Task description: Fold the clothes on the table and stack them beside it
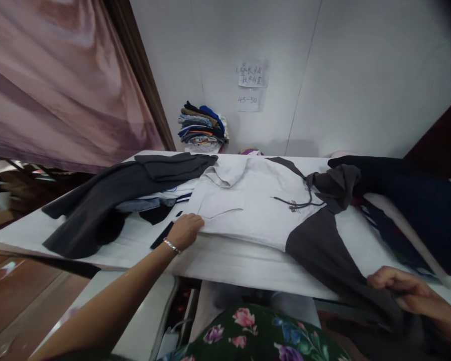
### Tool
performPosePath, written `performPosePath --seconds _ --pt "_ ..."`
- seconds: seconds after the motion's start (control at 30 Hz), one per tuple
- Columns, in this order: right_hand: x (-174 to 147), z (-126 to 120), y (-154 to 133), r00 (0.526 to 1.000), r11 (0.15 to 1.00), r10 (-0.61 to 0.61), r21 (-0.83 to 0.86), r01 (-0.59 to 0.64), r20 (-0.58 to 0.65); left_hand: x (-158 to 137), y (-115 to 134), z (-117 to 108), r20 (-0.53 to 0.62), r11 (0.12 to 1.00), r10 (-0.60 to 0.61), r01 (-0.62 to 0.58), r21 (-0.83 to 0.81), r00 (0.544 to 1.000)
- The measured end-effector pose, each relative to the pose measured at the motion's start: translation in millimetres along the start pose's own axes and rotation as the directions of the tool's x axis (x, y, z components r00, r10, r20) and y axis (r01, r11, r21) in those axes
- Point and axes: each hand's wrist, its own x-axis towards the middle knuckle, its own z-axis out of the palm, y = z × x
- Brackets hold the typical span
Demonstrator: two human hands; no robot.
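A light hoodie (263, 205) with dark grey sleeves, a dark hood and dark drawstrings lies flat across the white table, its hood end to the right. My left hand (188, 229), with a bracelet at the wrist, is closed on the near corner of its hem. Off to the right, my right hand (402, 288) pinches the near sleeve (334, 255), which stretches over the table's front edge. The sleeve's lower end droops below that hand in shadow. Small dark lettering shows on the chest beside the drawstrings. Part of the far sleeve is hidden behind the body.
Dark garments (124, 195) are heaped on the table's left, overhanging its edge. More dark clothing (413, 210) lies at the right. Behind, a stack of folded clothes (202, 128) stands by the wall under paper signs (252, 74). A pink curtain (60, 80) hangs at left.
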Motion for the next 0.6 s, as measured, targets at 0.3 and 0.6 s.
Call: performPosePath --seconds 0.3,0.6 --pt "12 14 -35 0.965 0.991 0.012 0.127 -0.047 0.263 8 5 -2 0.154 0.986 0.023 0.004 -0.169 0.988" --pt "101 20 -64 0.952 0.986 -0.156 -0.008 0.164 0.264 35 46 8 0.05 0.841 0.252 -0.193 -0.506 0.966"
